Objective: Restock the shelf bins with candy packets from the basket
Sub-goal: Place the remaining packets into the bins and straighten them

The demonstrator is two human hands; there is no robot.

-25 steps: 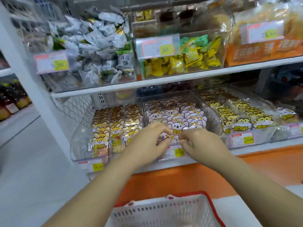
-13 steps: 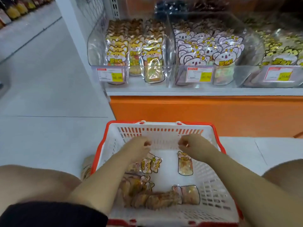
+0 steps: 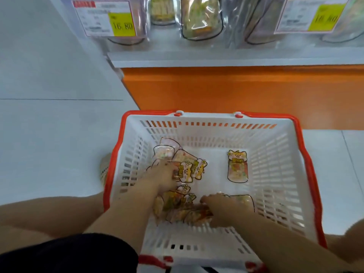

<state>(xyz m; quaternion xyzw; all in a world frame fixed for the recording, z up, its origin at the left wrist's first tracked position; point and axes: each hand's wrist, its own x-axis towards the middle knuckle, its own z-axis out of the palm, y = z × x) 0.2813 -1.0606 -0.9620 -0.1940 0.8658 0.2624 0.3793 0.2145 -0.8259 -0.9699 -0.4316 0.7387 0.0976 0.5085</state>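
Now, step: pick-up phase. Both hands are down in the basket [image 3: 206, 131], gathering candy packets [image 3: 189, 170] for a trip up to the shelf bins [image 3: 199, 20].
L hand: left hand [image 3: 165, 174] lies on the packet cluster at the basket's left-centre, fingers down among the wrappers. Blurred, so can't tell if it pinches one or just presses.
R hand: right hand [image 3: 218, 207] is at the near pile [image 3: 177, 209], fingers curled over the top packets; looks to be pinching a few.
Packets: all on the basket bottom. One cluster under the L hand, the near pile btwn both wrists. A lone packet [image 3: 237, 166] lies flat, face-up, far right, well apart from both hands. Another sits just beside the R hand, partly hidden.
Basket: on the floor [image 3: 49, 75], near the orange shelf base [image 3: 236, 91].
Bins: above and beyond the basket; only lower fronts + a price tag [image 3: 110, 18] show. Fill level can't be told.
Progress: prob. late, few packets remain.
Next move: firm up the grip each side, lift clear of the basket walls, raise to the matching bin.
Risk: slick wrappers may slip from a loose bunch.
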